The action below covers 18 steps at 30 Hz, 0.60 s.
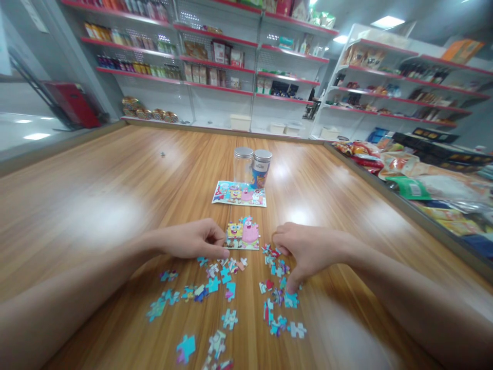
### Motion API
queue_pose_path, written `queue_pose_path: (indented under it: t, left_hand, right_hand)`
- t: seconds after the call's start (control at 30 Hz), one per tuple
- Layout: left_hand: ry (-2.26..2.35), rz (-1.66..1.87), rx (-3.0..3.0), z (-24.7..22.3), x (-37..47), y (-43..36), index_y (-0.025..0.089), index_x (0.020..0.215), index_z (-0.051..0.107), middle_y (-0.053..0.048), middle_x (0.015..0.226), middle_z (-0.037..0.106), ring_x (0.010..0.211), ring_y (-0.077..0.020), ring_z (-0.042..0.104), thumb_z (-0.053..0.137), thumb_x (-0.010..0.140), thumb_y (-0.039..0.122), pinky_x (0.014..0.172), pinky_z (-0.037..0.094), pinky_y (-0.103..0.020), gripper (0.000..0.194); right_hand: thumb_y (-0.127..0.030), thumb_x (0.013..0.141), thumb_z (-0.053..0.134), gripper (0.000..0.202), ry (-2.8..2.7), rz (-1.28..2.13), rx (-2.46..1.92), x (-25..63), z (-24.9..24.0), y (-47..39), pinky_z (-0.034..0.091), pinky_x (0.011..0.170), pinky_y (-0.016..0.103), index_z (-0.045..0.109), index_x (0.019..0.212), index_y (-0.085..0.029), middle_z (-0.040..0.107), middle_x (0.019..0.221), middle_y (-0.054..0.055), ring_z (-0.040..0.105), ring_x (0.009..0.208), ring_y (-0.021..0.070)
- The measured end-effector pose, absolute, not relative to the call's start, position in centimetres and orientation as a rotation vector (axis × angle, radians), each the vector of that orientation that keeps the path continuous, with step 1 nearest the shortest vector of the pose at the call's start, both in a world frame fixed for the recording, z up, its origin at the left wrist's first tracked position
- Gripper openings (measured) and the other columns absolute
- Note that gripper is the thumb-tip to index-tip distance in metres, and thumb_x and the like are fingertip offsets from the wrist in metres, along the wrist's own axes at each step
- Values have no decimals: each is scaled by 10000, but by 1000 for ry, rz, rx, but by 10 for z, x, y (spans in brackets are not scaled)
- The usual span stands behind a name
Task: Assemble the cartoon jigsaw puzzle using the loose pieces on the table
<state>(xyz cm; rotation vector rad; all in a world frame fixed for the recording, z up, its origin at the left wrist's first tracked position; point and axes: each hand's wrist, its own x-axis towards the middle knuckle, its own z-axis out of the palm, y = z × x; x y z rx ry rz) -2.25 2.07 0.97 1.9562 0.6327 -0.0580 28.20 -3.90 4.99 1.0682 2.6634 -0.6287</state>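
A partly joined puzzle (pixel 242 234) with a yellow and a pink cartoon figure lies between my hands. Beside its left edge rests my left hand (pixel 196 239), fingers curled, thumb near the lower left corner; whether it holds a piece is hidden. My right hand (pixel 304 249) is over the loose pieces on the right, fingers apart, its thumb at a blue piece (pixel 291 300). Other loose pieces (pixel 230 318) are scattered nearer to me. Beyond the puzzle lies a printed picture card (pixel 241 194), with a clear jar (pixel 243 167) and a blue-labelled jar (pixel 261 169) at its far edge.
The wooden table (pixel 115 205) has a raised dark edge. A tiny object (pixel 163 154) lies at the far left. Packaged goods (pixel 435 185) are past the right edge. Stocked shelves (pixel 215 64) line the wall behind.
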Motion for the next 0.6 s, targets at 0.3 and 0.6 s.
queue_pose_path:
  t: [0.3, 0.6]
  left_hand:
    - [617, -65, 1951, 8, -23, 21, 159, 660, 461, 51, 607, 353, 546, -79, 302, 616, 918, 565, 501, 244, -223, 506]
    - [682, -57, 1942, 15, -34, 31, 161, 621, 461, 47, 560, 361, 489, -75, 291, 596, 918, 592, 457, 225, -220, 541]
  right_hand:
    - [-644, 647, 818, 555, 2559, -803, 1212, 290, 54, -30, 272, 555, 251, 504, 749, -198, 527, 705, -39, 414, 617, 107]
    - [-656, 928, 474, 594, 2743, -1015, 2325, 284, -2, -12, 176, 498, 268, 254, 583, -224, 204, 575, -60, 224, 526, 87]
